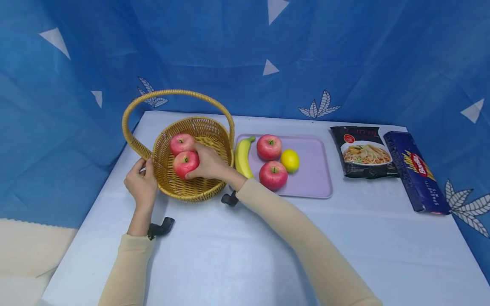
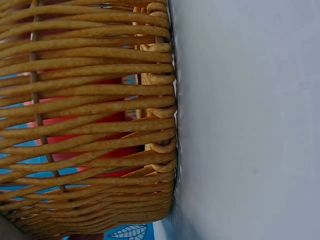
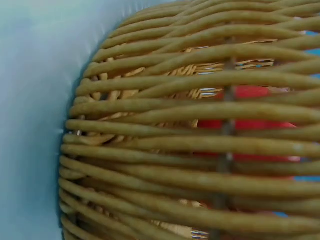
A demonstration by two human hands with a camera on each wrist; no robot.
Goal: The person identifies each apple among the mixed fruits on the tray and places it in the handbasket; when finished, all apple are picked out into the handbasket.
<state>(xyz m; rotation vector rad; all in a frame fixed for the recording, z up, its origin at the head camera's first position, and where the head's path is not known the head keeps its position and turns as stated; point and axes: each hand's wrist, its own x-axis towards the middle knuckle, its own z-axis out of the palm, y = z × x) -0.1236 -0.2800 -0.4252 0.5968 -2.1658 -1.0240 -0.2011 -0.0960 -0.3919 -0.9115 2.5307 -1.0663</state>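
Observation:
A woven wicker basket (image 1: 195,198) with a tall arched handle stands at the left of the table. Two red apples are inside it, one apple (image 1: 181,143) farther back and one apple (image 1: 185,165) nearer. My right hand (image 1: 209,162) reaches over the rim and grips the nearer apple, thumb on its front side. At the left rim, by the handle's foot, my left hand (image 1: 141,182) pinches the basket's edge. Both wrist views are filled by the basket's weave, the left wrist view (image 2: 90,115) and the right wrist view alike, with red apple showing through the gaps.
Right of the basket lies a lilac tray (image 1: 311,170) with a banana (image 1: 243,157), two more apples (image 1: 269,147) (image 1: 273,175) and a lemon (image 1: 289,160). Farther right are a black noodle packet (image 1: 364,152) and a blue spaghetti box (image 1: 417,172). A blue curtain hangs behind the table.

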